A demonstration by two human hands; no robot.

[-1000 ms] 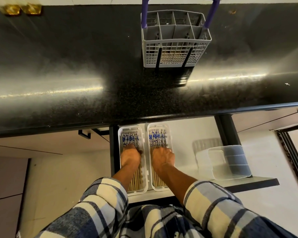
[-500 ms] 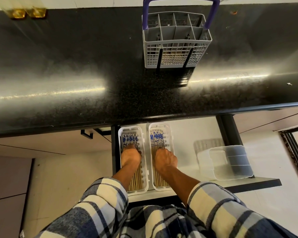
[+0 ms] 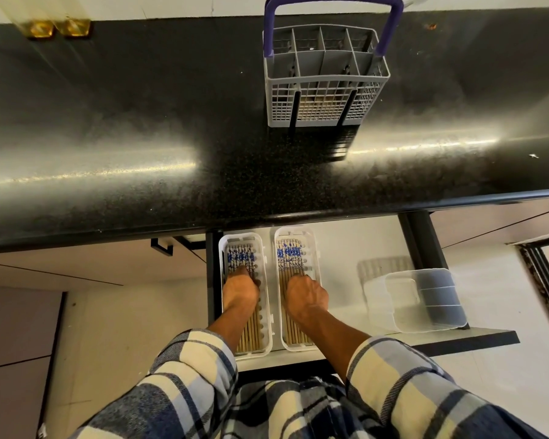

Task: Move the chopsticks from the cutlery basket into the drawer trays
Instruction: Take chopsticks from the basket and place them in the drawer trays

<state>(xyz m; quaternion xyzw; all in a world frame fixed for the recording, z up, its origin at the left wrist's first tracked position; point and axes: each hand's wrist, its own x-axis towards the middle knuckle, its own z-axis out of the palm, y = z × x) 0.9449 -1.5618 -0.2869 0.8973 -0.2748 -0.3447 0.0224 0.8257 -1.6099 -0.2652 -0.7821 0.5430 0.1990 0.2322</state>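
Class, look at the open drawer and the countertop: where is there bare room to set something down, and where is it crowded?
Free: drawer floor between the right tray and the clear tub; countertop left of the cutlery basket. Crowded: both trays, full of chopsticks, a hand in each.

Grey cutlery basket (image 3: 325, 90) with purple handle, upright, upper centre of frame. Two white drawer trays (image 3: 265, 299) side by side, lower centre, each holding wooden chopsticks (image 3: 287, 256) lengthwise, blue-patterned ends toward frame top.
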